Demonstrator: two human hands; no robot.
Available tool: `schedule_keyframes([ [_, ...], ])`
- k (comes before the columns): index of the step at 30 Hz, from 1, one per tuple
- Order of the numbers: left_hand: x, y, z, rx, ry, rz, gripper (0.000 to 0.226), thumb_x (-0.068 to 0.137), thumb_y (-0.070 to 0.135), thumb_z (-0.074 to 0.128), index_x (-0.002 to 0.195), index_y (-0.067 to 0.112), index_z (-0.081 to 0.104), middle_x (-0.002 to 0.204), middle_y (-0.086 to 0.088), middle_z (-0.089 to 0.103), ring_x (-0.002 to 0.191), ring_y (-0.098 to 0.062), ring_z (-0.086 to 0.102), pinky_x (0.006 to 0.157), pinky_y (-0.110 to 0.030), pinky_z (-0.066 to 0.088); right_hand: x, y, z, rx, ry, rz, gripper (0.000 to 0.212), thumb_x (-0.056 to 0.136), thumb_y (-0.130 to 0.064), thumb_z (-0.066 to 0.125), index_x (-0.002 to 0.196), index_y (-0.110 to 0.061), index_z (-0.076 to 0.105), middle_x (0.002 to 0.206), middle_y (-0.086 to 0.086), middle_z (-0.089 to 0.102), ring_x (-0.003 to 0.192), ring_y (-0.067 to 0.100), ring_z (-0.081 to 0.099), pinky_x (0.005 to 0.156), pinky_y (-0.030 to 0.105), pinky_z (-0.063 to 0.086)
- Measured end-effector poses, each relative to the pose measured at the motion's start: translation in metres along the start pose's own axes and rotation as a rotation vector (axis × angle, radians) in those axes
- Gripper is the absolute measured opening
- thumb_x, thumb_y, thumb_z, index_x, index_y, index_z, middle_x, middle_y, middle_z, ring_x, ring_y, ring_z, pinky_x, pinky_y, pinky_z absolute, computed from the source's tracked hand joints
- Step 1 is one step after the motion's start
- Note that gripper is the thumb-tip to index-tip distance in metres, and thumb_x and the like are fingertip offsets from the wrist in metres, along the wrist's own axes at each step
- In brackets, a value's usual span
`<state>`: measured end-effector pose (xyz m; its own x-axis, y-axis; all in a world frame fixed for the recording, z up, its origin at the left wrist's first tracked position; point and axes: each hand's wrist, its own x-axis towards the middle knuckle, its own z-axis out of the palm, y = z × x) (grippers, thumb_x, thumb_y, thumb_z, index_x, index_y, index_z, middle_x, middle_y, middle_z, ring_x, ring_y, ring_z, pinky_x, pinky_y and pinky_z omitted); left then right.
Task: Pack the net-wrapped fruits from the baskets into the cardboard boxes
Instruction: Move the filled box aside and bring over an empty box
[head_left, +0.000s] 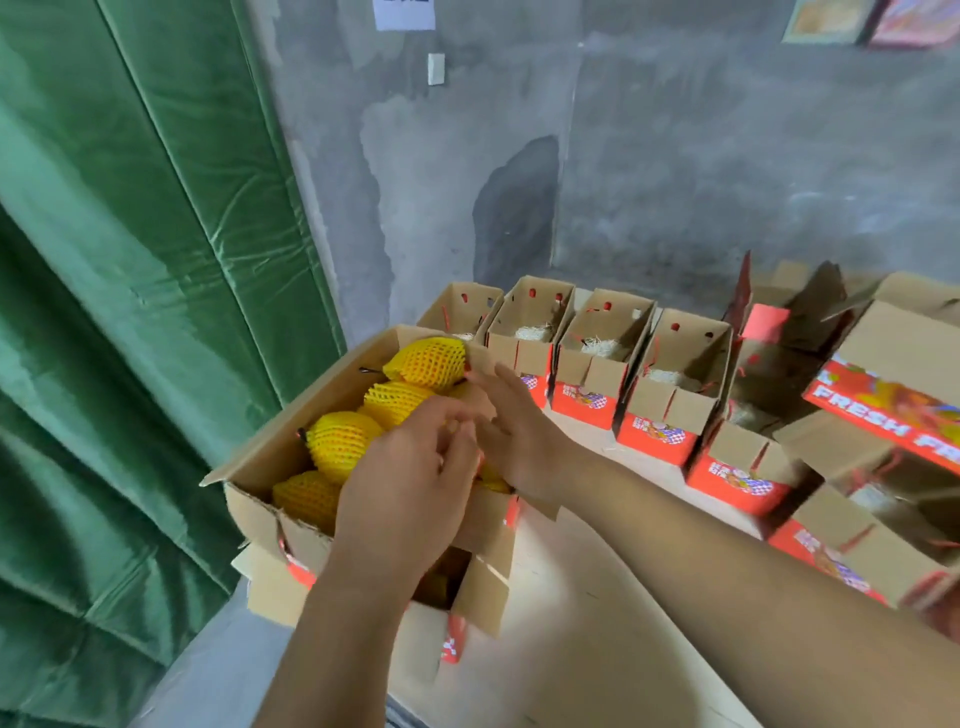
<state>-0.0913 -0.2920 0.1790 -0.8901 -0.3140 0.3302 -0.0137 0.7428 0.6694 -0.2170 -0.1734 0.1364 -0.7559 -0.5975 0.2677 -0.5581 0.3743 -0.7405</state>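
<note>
An open cardboard box (291, 415) at the table's left end holds several fruits in yellow foam net, one at the far end (426, 361) and another by the left wall (337, 441). My left hand (410, 488) reaches over the box's near part with its fingers curled down onto a net-wrapped fruit (491, 480), which is mostly hidden under the palm. My right hand (511, 426) lies beside it over the box's right side with straight fingers pointing away, touching the fruits.
A row of small open red-and-brown boxes (597, 338) with straw padding stands behind on the pale table (597, 649). More such boxes and a large "FRESH" carton (893, 358) crowd the right. A green curtain (130, 312) hangs at the left, with a grey wall behind.
</note>
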Motion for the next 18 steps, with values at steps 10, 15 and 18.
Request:
schedule_keyframes([
  [10, 0.033, 0.064, 0.139, -0.239, -0.265, 0.205, 0.016, 0.104, 0.027, 0.052, 0.105, 0.032, 0.067, 0.093, 0.018, 0.065, 0.085, -0.001, 0.062, 0.073, -0.027, 0.046, -0.084, 0.047, -0.11, 0.007, 0.169, 0.391, 0.057, 0.1, -0.013, 0.054, 0.151, -0.034, 0.038, 0.147, -0.006, 0.05, 0.12, 0.012, 0.057, 0.101, 0.023, 0.044],
  [15, 0.031, 0.131, 0.23, -0.296, -0.463, 0.343, 0.021, 0.102, 0.023, 0.051, 0.106, 0.021, 0.071, 0.102, 0.006, 0.07, 0.1, -0.015, 0.063, 0.089, -0.039, 0.051, -0.145, 0.082, -0.188, -0.145, 0.324, 0.531, 0.06, 0.097, -0.007, 0.054, 0.153, -0.02, 0.037, 0.151, 0.004, 0.048, 0.132, 0.013, 0.048, 0.102, 0.01, 0.035],
  [18, 0.027, 0.186, 0.28, -0.309, -0.613, 0.408, 0.022, 0.099, 0.014, 0.055, 0.114, 0.019, 0.07, 0.104, 0.001, 0.071, 0.098, -0.018, 0.067, 0.091, -0.042, 0.053, -0.186, 0.105, -0.249, -0.278, 0.406, 0.646, 0.061, 0.096, -0.011, 0.058, 0.154, -0.014, 0.037, 0.151, 0.009, 0.048, 0.135, 0.02, 0.047, 0.106, 0.018, 0.035],
])
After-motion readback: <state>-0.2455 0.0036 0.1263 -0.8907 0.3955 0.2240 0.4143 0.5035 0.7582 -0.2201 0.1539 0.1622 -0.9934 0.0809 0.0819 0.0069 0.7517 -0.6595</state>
